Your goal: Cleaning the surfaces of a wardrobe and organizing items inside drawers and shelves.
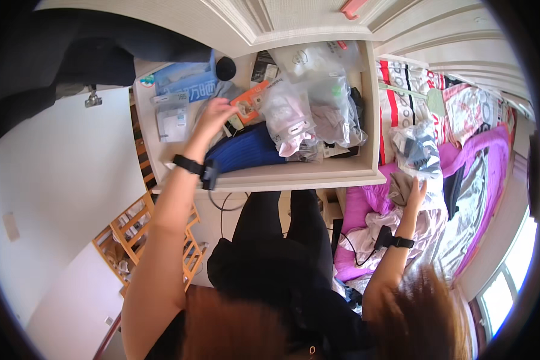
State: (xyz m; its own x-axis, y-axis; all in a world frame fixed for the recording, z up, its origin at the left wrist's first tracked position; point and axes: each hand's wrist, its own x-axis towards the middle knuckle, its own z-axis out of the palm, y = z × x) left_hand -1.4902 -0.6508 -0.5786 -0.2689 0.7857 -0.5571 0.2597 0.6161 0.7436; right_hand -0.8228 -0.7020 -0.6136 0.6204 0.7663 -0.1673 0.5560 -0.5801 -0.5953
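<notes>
An open pale drawer (270,179) is in front of me, filled with bagged clothing. Over its left half, my left hand (215,119) has its fingers closed at the edge of a flat orange packet (250,101). Below that hand lies a ribbed dark blue garment (252,150). Right of the packet is a clear bag (288,111) with a pale pink garment inside. Off to the right, beyond the drawer, my right hand (417,193) grips the lower end of a clear plastic bag (418,150) holding something dark.
Blue packaging (189,84) and a small clear packet (173,120) fill the drawer's left side. More clear bags (336,114) crowd its right. A bed with purple bedding (486,156) and loose clothes stands at right. Wooden racks (132,231) are at left. Cabinet doors (306,21) rise behind.
</notes>
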